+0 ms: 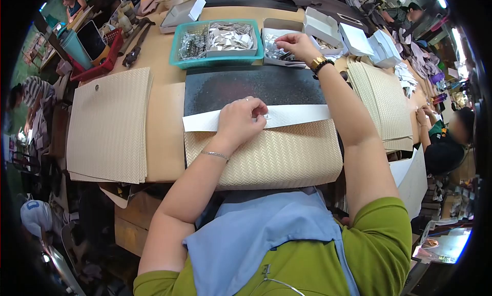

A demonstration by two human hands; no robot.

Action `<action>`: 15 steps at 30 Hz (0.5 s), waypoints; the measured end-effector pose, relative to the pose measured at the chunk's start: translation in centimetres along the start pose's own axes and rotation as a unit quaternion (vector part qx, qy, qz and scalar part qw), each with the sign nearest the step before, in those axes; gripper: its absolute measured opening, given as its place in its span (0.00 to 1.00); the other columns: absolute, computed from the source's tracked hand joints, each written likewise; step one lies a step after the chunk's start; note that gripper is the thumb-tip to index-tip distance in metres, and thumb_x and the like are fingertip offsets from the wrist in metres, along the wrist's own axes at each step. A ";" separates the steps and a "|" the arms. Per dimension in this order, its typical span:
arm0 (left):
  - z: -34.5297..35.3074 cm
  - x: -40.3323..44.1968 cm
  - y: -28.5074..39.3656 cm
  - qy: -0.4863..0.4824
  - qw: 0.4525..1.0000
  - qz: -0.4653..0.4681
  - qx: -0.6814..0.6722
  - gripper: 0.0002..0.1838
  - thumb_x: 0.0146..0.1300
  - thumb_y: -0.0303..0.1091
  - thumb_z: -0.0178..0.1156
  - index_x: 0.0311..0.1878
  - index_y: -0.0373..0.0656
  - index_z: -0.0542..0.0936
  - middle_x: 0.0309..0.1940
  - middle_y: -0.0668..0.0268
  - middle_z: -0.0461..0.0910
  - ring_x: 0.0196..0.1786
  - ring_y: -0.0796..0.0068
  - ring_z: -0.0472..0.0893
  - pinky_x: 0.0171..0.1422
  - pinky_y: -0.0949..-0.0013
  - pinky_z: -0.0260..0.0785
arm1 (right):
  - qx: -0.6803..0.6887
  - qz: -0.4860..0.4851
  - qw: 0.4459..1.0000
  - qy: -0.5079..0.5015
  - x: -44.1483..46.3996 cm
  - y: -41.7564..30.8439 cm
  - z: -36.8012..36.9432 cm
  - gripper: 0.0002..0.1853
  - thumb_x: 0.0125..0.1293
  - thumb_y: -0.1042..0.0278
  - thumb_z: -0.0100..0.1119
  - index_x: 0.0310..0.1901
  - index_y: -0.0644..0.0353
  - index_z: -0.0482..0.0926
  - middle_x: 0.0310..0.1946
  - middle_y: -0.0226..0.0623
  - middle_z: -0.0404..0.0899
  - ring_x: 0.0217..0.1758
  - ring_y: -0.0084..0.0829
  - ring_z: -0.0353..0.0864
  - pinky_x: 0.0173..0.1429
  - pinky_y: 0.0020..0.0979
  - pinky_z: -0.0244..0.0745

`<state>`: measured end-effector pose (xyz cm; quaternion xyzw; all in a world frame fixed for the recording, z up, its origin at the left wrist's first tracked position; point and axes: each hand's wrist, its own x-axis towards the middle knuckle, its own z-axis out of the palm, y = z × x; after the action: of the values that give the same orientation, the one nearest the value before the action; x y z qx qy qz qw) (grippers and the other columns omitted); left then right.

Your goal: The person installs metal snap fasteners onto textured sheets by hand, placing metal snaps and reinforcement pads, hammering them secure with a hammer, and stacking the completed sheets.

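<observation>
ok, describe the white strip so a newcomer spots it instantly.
Start at the dark mat on the tabletop, mid-view. Across its nearer part, under the left hand, runs the white strip. It's plain and narrow, unlike the cream, zigzag-patterned piece along its near side.

The woven sheet (277,157) has a ribbed herringbone face with a faint sheen; the white strip (302,113) looks papery, smooth and matt. The black mat (256,88) is dull — speckled and rough-looking. The table (166,116) resembles smooth pale wood. The teal tray (218,62) is plastic, its small metal pieces (192,45) shiny; the apron (271,216) is matt cloth.
</observation>
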<state>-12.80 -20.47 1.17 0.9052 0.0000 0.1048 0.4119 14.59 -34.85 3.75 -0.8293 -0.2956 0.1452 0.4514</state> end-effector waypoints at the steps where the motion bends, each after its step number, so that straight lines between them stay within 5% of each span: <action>1: 0.0 0.0 0.0 0.000 1.000 0.001 0.001 0.08 0.51 0.32 0.62 0.35 0.47 0.85 0.32 0.67 0.84 0.35 0.68 0.85 0.42 0.65 0.76 | 0.017 0.011 1.000 0.014 -0.4 -0.4 0.0 0.12 0.67 0.66 0.67 0.49 0.61 0.86 0.38 0.29 0.88 0.37 0.17 0.81 0.44 0.22 0.77; 10: -0.1 0.0 0.0 0.001 1.000 -0.012 -0.015 0.08 0.51 0.33 0.63 0.37 0.48 0.85 0.31 0.68 0.84 0.35 0.67 0.85 0.43 0.64 0.76 | 0.052 0.033 0.998 0.003 -3.9 -2.1 0.1 0.11 0.68 0.63 0.67 0.50 0.55 0.85 0.37 0.21 0.83 0.37 0.12 0.77 0.42 0.17 0.74; 15: -0.1 0.0 -0.4 -0.008 1.000 -0.012 -0.011 0.17 0.51 0.33 0.64 0.46 0.49 0.82 0.31 0.69 0.84 0.35 0.66 0.85 0.44 0.62 0.77 | 0.093 -0.013 0.989 -0.112 -12.0 -5.5 3.2 0.09 0.68 0.67 0.66 0.46 0.60 0.84 0.37 0.25 0.84 0.39 0.15 0.79 0.44 0.21 0.76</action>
<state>-12.75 -20.17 0.93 0.9013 0.0060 0.0925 0.4232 1.61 -37.87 6.24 -0.7586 -0.3401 0.2580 0.4921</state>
